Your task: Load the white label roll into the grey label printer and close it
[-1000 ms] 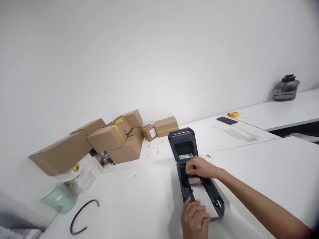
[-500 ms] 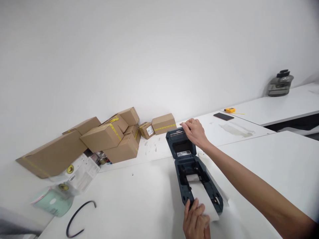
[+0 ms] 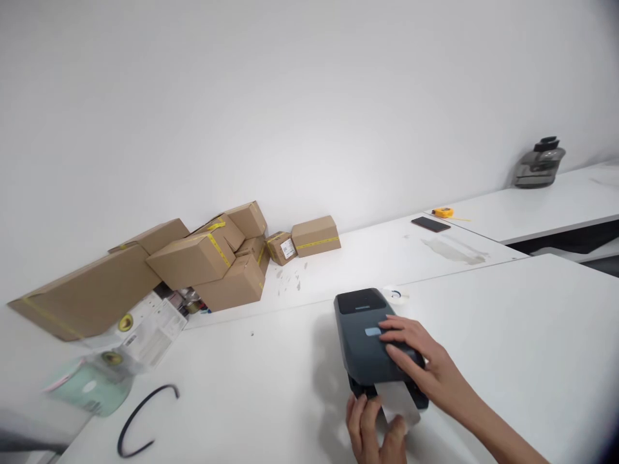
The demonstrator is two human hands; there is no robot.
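Observation:
A dark blue label printer (image 3: 360, 348) stands on the white table, its lid down over the body with a gap left at the front. My right hand (image 3: 425, 357) lies on the lid's right side, fingers stretched out and pressing flat. From the front gap comes a strip of white label paper (image 3: 397, 403). My left hand (image 3: 372, 435) is at the printer's front, its thumb on the strip and its fingers curled by the front edge. The paper roll inside is hidden under the lid.
Cardboard boxes (image 3: 193, 261) are piled against the wall at the left. Nearer lie a bag with printed sheets (image 3: 155, 332), a mint-green container (image 3: 94, 390) and a black curved strip (image 3: 130, 422). At the back right are a phone (image 3: 430, 224), a yellow tape measure (image 3: 442, 212) and a dark jug (image 3: 539, 166).
The printer's lid has swung down towards me from standing open, covering the roll. My right hand has moved from the lid's far edge onto its top. My left hand stays at the paper.

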